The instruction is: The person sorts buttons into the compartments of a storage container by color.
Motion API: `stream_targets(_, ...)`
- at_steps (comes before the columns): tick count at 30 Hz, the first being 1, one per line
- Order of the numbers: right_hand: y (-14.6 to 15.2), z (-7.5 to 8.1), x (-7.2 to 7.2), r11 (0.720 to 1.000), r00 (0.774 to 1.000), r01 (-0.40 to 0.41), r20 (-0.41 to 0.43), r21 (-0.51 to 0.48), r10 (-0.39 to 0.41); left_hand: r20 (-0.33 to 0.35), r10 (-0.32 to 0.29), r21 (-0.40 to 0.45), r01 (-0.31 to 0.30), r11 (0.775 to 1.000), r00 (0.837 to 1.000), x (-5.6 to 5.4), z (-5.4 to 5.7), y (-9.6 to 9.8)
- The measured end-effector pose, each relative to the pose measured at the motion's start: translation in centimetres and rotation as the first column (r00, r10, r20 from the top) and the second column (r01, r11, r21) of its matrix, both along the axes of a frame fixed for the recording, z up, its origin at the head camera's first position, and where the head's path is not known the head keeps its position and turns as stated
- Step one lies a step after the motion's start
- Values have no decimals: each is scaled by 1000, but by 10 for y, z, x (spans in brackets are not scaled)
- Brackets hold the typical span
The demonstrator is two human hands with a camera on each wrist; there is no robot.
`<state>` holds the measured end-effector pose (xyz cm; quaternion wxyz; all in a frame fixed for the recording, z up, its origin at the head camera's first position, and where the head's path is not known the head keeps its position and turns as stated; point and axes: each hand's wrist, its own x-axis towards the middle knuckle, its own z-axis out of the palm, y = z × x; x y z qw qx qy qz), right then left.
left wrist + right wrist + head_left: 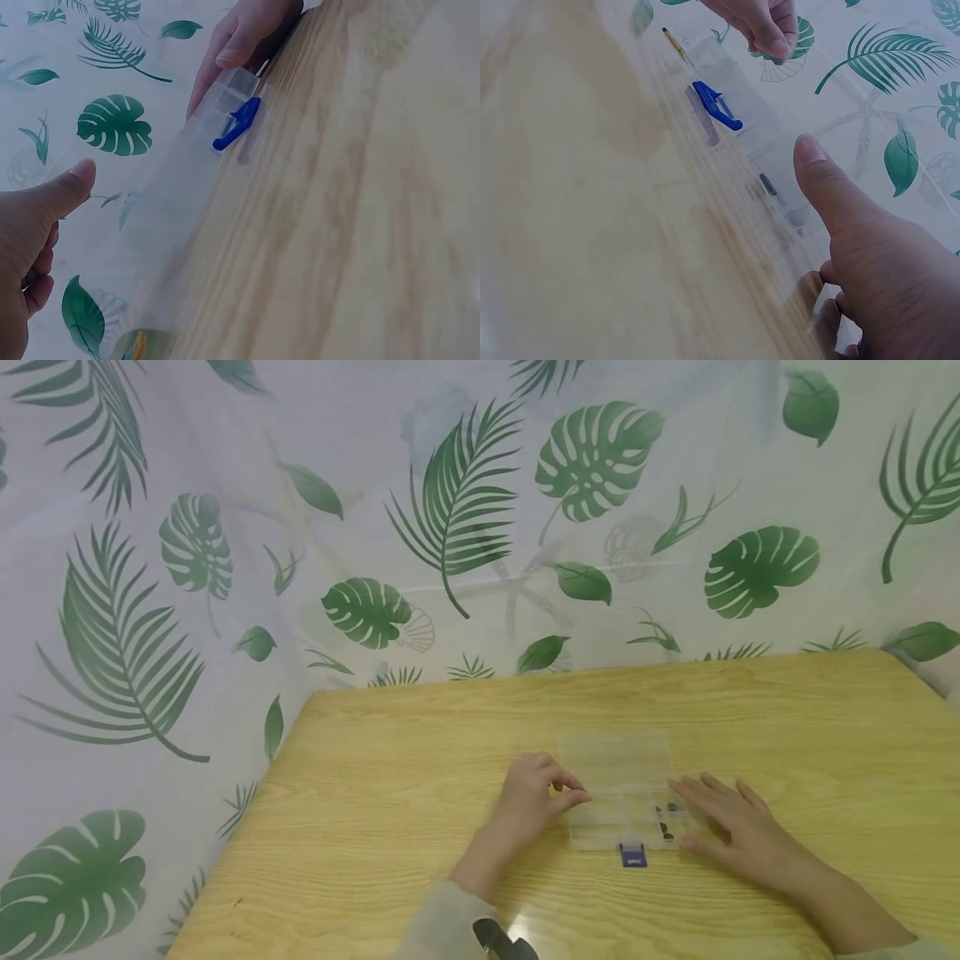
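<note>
A clear plastic divided box (pixel 626 814) lies on the table with its transparent lid (pixel 615 760) folded back. Its blue latch (pixel 633 856) hangs at the front edge. Several small dark round pieces (pixel 667 832) sit in the right-hand compartments. My left hand (pixel 536 793) is over the box's left side, thumb and forefinger pinched together; a small dark edge shows between their tips. Along the box's right side lies my right hand (pixel 738 835), fingers extended, with fingertips right at the wall. The right wrist view shows its thumb (pixel 821 172) held out beside the box.
The wood-grain table (pixel 390 827) extends around the box on all sides. Behind it hangs a white cloth (pixel 480 635) printed with green leaves. A thin yellow-orange thing (pixel 673 45) shows at the box's left end.
</note>
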<state>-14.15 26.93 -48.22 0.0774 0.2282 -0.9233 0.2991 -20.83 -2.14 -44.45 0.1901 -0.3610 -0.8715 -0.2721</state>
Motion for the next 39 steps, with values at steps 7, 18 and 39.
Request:
stream_targets(7,0,3,1,1000,1000,3,12,-9,-2,-55,-26,21,27,999,998,-2,2,25)
stream_targets(18,1,3,1,1000,1000,7,17,-5,-7,-70,-26,-44,22,999,997,3,1,59)
stream_targets(39,0,2,1,1000,1000,-6,27,-30,7,-150,17,-118,-35,992,989,10,-13,88)
